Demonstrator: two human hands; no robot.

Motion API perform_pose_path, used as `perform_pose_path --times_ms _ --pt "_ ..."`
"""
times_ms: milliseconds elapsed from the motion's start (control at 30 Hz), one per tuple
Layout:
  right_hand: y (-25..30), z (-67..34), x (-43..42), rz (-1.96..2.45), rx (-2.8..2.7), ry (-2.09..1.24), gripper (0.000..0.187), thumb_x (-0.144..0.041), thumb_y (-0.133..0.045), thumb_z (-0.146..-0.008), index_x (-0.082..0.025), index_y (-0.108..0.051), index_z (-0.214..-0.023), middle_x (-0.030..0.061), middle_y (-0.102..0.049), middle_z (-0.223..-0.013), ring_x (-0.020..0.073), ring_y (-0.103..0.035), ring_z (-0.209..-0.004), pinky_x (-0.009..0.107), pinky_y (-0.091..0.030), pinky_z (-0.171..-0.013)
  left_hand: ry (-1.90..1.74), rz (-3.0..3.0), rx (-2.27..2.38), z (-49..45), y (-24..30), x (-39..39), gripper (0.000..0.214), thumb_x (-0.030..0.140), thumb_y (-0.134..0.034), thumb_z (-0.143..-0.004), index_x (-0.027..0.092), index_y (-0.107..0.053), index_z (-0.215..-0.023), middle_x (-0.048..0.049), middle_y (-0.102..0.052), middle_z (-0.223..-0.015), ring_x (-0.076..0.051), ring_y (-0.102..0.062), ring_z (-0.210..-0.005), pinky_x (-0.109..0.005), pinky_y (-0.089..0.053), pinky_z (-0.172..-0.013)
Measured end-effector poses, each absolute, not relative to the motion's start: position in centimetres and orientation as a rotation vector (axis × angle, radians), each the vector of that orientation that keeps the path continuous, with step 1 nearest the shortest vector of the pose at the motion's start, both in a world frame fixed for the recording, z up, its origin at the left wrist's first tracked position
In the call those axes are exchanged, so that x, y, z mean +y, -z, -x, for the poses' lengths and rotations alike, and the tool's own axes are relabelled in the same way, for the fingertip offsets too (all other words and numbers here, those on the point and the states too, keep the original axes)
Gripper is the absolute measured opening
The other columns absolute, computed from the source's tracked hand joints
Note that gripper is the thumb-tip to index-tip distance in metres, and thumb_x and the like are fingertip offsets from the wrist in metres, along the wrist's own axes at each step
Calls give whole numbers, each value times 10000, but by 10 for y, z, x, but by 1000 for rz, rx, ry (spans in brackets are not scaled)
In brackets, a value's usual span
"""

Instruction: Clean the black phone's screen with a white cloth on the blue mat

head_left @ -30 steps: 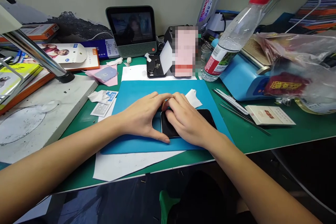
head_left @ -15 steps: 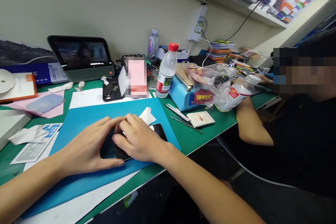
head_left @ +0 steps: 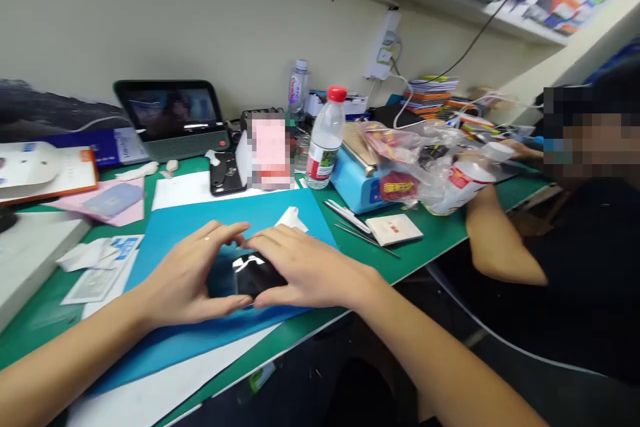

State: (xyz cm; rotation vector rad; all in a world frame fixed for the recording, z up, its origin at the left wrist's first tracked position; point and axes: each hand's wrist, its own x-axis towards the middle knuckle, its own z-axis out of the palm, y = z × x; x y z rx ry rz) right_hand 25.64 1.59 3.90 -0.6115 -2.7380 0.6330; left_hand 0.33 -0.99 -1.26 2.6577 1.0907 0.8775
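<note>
A black, glossy smartphone [head_left: 257, 275] lies on the blue mat [head_left: 165, 233], its screen reflecting light. My right hand [head_left: 305, 263] spans it from above, thumb along the near edge and fingers at the far edge, covering its right part. At the phone's left end is my left hand [head_left: 193, 273], curved in a wide C with thumb and fingers apart. Its thumb tip is close to the phone's near left corner; whether it touches I cannot tell. Just behind my right hand sits a crumpled white tissue [head_left: 293, 219].
Behind the mat are a black phone case [head_left: 227, 173], a red-capped bottle [head_left: 325, 140] and a tablet-like display [head_left: 173, 110]. Tweezers [head_left: 367, 239] and a small booklet [head_left: 395, 229] lie to the right. A co-worker's arm [head_left: 500, 240] rests at the far right.
My right hand has gone from curled fingers on the screen to spreading across the phone's edges. More of the screen's left end shows. The view has shifted slightly left.
</note>
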Motion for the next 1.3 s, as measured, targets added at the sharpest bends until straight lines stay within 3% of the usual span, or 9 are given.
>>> perform_pose_path --times_ms 100,200,333,467,600,933,1067,1167,1300 --pt "-50 -262 15 647 -2672 -677 693 -317 -782 -879 -187 -480 -1489 167 -599 -1466 316 -554 -1348 503 -443 -1129 -892 -2636 1070 -4 7 -8 952 687 -657 -874 268 -195 -1594 -112 -628 -1197 -294 -617 -1016 -430 -536 -865" --pt "-63 -272 16 720 -2468 -822 779 -339 -772 -894 -314 -392 -1574 82 -534 -1552 289 -509 -1420 483 -431 -1177 -865 -2588 1079 -4 5 -6 1021 751 -640 -856 268 -152 -1611 -132 -594 -1297 -306 -599 -1077 -462 -522 -924" --pt "-69 -284 24 697 -2082 -1085 911 -343 -830 -845 -425 -318 -1594 36 -542 -1512 279 -512 -1428 538 -382 -1230 -799 -2626 1068 -4 3 -4 970 742 -665 -848 268 -231 -1575 -144 -600 -1332 -329 -595 -1124 -496 -510 -959" --pt "-54 -277 33 630 -1828 -1219 752 -333 -869 -800 -415 -475 -1434 18 -577 -1465 267 -501 -1444 538 -351 -1249 -834 -2627 1113 -6 2 -3 960 760 -673 -831 239 -295 -1543 -165 -590 -1371 -345 -589 -1168 -517 -507 -992" --pt "-35 -264 35 697 -1740 -1239 740 -453 -884 -762 -415 -469 -1373 39 -556 -1508 297 -494 -1452 577 -358 -1236 -899 -2561 1223 -6 5 -2 943 747 -688 -829 232 -336 -1537 -165 -578 -1388 -351 -564 -1222 -533 -492 -1034" --pt "-22 -259 43 741 -1759 -1222 767 -465 -863 -785 -371 -445 -1421 81 -545 -1546 291 -462 -1471 564 -353 -1206 -921 -2381 1342 -5 5 2 741 689 -622 -913 200 -448 -1441 -114 -628 -1163 -295 -590 -1064 -468 -510 -937" --pt "-9 -266 53 871 -1860 -1070 893 -494 -819 -808 -324 -349 -1548 118 -551 -1534 302 -475 -1455 538 -404 -1162 -908 -2328 1499 -5 6 4 607 619 -571 -967 174 -496 -1372 -111 -642 -1126 -289 -598 -1046 -461 -506 -920" --pt "2 -275 64 1087 -1894 -770 697 -502 -702 -882 -249 -488 -1495 137 -651 -1365 308 -623 -1240 499 -517 -1001 -909 -2294 1669 -3 7 6 557 590 -573 -970 170 -519 -1332 -109 -662 -1118 -286 -605 -1043 -454 -500 -931" --pt "11 -282 73 1193 -1936 -678 333 -406 -689 -858 -234 -765 -1133 105 -709 -1121 303 -645 -1049 497 -514 -940 -835 -2321 1803 -3 7 9 548 550 -552 -990 170 -494 -1382 -116 -674 -1170 -283 -603 -1083 -436 -491 -953"
